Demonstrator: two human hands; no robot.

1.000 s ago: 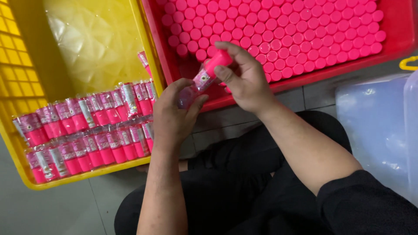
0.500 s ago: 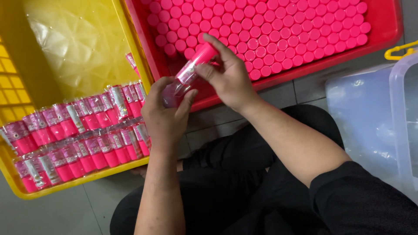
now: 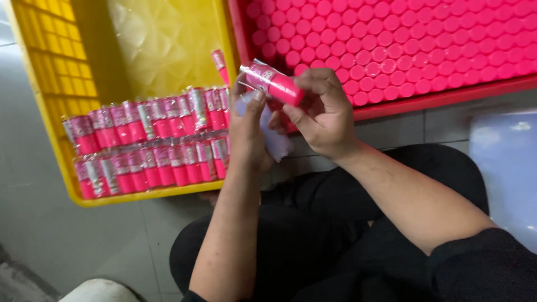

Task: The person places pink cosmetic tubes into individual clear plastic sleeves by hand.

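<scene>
My right hand (image 3: pixel 321 114) grips a small pink-capped bottle (image 3: pixel 272 81) in a clear printed sleeve. It lies almost level over the gap between the two crates, cap to the right. My left hand (image 3: pixel 248 131) holds a wad of clear plastic film (image 3: pixel 278 144) in its palm. Its fingertips touch the bottle's sleeved left end. Rows of sleeved bottles (image 3: pixel 151 145) lie in the yellow crate (image 3: pixel 53 120) just left of my hands. Many upright pink-capped bottles (image 3: pixel 403 42) fill the red tray (image 3: pixel 442 98) beyond my right hand.
A single sleeved bottle (image 3: pixel 220 62) leans against the yellow crate's right wall. A translucent plastic sheet or bin (image 3: pixel 503 168) lies on the floor at the right. My legs in black trousers (image 3: pixel 313 223) are crossed below the hands. The floor is grey tile.
The bottle has swung from a cap-up tilt to nearly level and moved left towards the yellow crate. The view has shifted, so both crates sit further right in the frame.
</scene>
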